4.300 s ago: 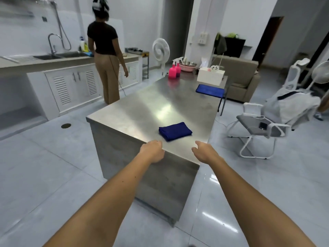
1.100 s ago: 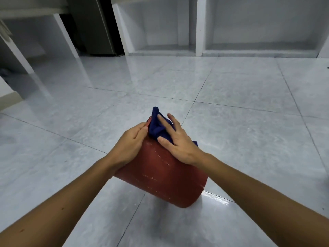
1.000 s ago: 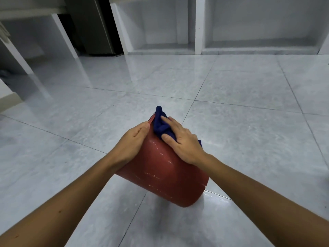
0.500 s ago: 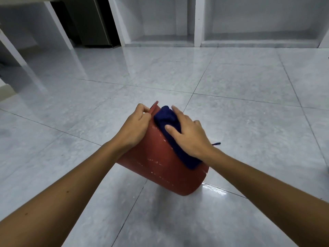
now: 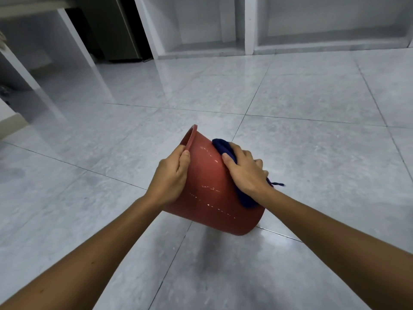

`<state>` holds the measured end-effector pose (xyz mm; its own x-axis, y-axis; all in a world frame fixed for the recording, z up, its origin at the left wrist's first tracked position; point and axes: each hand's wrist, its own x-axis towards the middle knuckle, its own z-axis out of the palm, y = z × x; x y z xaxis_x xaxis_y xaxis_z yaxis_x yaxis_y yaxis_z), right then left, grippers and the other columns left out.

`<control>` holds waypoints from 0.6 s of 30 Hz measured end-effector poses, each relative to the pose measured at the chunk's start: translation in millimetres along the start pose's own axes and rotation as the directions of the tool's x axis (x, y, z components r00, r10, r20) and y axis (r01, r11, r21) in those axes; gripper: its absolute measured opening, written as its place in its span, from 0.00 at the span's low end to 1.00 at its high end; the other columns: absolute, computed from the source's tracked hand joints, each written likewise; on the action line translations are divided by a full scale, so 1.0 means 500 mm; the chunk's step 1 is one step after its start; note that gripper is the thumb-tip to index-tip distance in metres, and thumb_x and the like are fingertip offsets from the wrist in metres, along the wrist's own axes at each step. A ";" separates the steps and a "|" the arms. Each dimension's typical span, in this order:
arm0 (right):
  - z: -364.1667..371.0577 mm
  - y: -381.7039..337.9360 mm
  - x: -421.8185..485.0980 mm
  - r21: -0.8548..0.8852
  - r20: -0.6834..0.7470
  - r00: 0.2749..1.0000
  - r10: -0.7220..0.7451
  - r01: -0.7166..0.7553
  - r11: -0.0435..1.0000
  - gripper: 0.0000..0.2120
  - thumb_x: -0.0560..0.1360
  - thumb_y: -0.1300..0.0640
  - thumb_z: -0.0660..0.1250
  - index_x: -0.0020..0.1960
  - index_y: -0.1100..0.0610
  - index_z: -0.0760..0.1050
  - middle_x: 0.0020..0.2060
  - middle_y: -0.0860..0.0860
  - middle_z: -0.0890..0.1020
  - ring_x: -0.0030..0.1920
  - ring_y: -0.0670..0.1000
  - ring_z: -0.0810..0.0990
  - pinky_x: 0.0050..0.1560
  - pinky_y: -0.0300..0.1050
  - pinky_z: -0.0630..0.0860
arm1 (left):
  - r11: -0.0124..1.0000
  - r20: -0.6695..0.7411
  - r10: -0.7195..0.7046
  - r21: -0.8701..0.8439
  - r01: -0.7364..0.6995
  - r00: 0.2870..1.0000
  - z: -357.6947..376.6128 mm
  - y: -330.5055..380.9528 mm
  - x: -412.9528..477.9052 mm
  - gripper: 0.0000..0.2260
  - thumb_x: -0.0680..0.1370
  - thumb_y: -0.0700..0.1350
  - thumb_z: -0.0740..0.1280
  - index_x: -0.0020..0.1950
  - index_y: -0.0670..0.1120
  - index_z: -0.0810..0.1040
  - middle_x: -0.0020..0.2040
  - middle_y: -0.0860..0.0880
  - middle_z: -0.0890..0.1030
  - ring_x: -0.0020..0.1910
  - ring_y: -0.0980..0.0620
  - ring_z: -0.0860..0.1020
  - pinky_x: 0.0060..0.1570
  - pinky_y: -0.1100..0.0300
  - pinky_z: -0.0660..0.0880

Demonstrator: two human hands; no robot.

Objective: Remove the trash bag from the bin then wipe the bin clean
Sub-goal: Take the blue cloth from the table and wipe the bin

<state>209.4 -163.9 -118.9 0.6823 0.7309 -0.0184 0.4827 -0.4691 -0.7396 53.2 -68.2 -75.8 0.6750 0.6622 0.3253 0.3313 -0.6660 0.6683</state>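
Left hand (image 5: 171,177) grips the bin (image 5: 212,193) at its rim, thumb on the outer wall, fingers curled over the edge. Right hand (image 5: 244,173) lies flat, fingers spread, pressing a blue cloth (image 5: 223,146) against the bin's right side; a loose thread of cloth trails past the wrist. Bin is red, tilted with its mouth turned away and to the left, base nearest the floor (image 5: 312,153). Grey glossy tiles all round. Farther back, white open cabinet bays (image 5: 312,25) along the wall.
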 end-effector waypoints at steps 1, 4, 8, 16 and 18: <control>0.001 -0.016 -0.006 0.017 -0.040 0.996 -0.074 0.075 0.997 0.23 0.78 0.36 0.50 0.72 0.34 0.56 0.72 0.48 0.67 0.67 0.61 0.64 0.64 0.61 0.61 | 1.000 0.014 -0.008 -0.014 0.008 1.000 0.007 0.009 0.009 0.14 0.81 0.50 0.52 0.40 0.45 0.67 0.30 0.51 0.67 0.27 0.57 0.65 0.31 0.59 0.63; 0.003 -0.048 -0.007 0.029 -0.159 0.963 -0.219 0.226 0.974 0.22 0.76 0.36 0.51 0.70 0.32 0.57 0.69 0.47 0.68 0.63 0.59 0.66 0.61 0.57 0.67 | 0.990 0.061 -0.016 -0.141 0.025 0.998 0.016 0.037 0.041 0.10 0.76 0.49 0.53 0.43 0.52 0.73 0.33 0.56 0.74 0.30 0.61 0.71 0.34 0.64 0.68; -0.010 0.030 0.020 0.080 -0.159 0.983 0.087 -0.076 0.994 0.21 0.77 0.37 0.52 0.69 0.36 0.63 0.67 0.51 0.70 0.64 0.61 0.66 0.59 0.56 0.70 | 0.998 -0.031 0.057 -0.032 -0.058 0.998 0.003 -0.003 0.013 0.14 0.78 0.52 0.53 0.63 0.60 0.69 0.40 0.62 0.79 0.37 0.64 0.77 0.35 0.73 0.68; -0.003 -0.021 0.029 0.081 -0.194 0.973 0.122 -0.109 0.991 0.20 0.78 0.39 0.49 0.67 0.40 0.66 0.63 0.56 0.71 0.62 0.63 0.69 0.52 0.56 0.69 | 0.982 -0.065 0.135 0.140 -0.125 0.989 0.033 -0.007 -0.026 0.15 0.81 0.56 0.49 0.36 0.56 0.64 0.26 0.55 0.67 0.26 0.58 0.71 0.27 0.68 0.66; 0.002 -0.070 0.026 0.090 -0.227 0.974 0.004 0.017 0.996 0.21 0.77 0.37 0.48 0.67 0.37 0.64 0.62 0.54 0.71 0.61 0.60 0.69 0.49 0.52 0.67 | 0.972 -0.057 0.162 0.180 -0.150 0.985 0.048 0.022 -0.010 0.15 0.81 0.55 0.50 0.35 0.55 0.63 0.25 0.54 0.68 0.25 0.55 0.71 0.26 0.65 0.63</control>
<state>201.1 -137.4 -94.1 0.7910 0.5973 0.1321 0.4429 -0.4102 -0.7972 69.1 -87.0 -86.2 0.6814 0.5638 0.4667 0.3399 -0.8084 0.4805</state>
